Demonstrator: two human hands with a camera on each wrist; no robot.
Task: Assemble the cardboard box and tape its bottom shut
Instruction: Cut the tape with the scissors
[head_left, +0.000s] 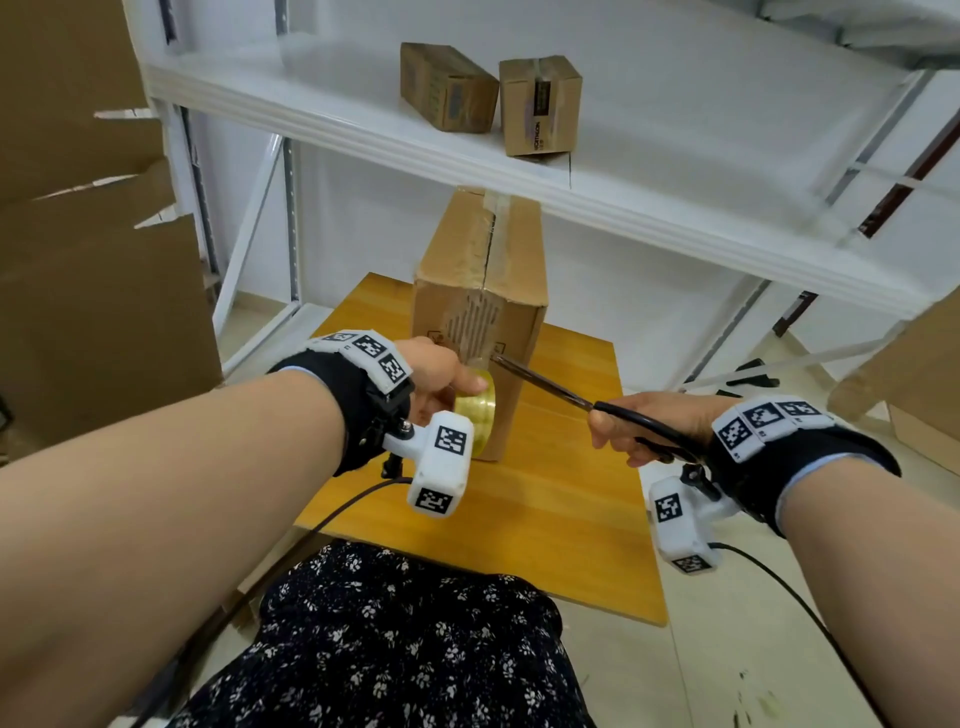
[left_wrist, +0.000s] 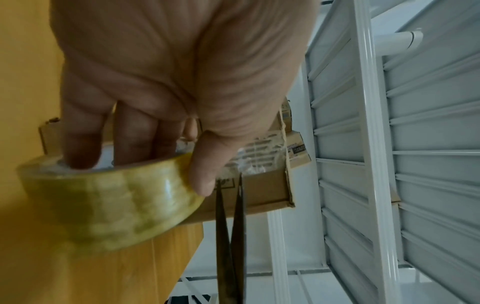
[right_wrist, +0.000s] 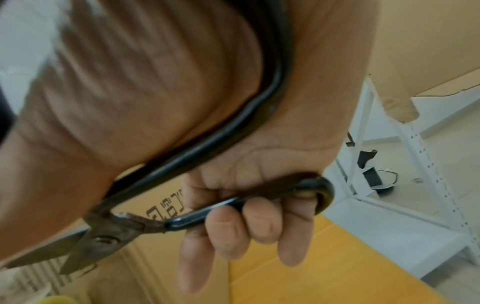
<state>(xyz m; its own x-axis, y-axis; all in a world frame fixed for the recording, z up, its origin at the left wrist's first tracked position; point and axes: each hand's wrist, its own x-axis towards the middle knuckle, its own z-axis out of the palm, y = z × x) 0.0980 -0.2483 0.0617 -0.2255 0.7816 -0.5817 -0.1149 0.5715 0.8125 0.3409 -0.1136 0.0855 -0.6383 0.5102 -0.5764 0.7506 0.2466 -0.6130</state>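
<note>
A brown cardboard box (head_left: 483, 270) stands on the yellow wooden table (head_left: 561, 509), its taped seam on top. My left hand (head_left: 441, 374) grips a yellowish roll of clear tape (head_left: 475, 415) against the box's near face, fingers inside the core (left_wrist: 83, 152), thumb on the rim. The roll (left_wrist: 109, 205) fills the left wrist view. My right hand (head_left: 634, 421) holds black-handled scissors (head_left: 545, 387), blades slightly parted at the tape beside the roll. The blades (left_wrist: 231, 236) point up at the box (left_wrist: 259, 191). In the right wrist view my fingers curl round the scissor handles (right_wrist: 233, 160).
A white metal shelf (head_left: 467, 150) hangs over the table and carries two small cardboard boxes (head_left: 447, 85) (head_left: 540, 104). Large flat cardboard sheets (head_left: 93, 234) lean at the left. More cardboard (head_left: 904, 395) lies on the floor at the right. My flowered skirt (head_left: 389, 649) is below.
</note>
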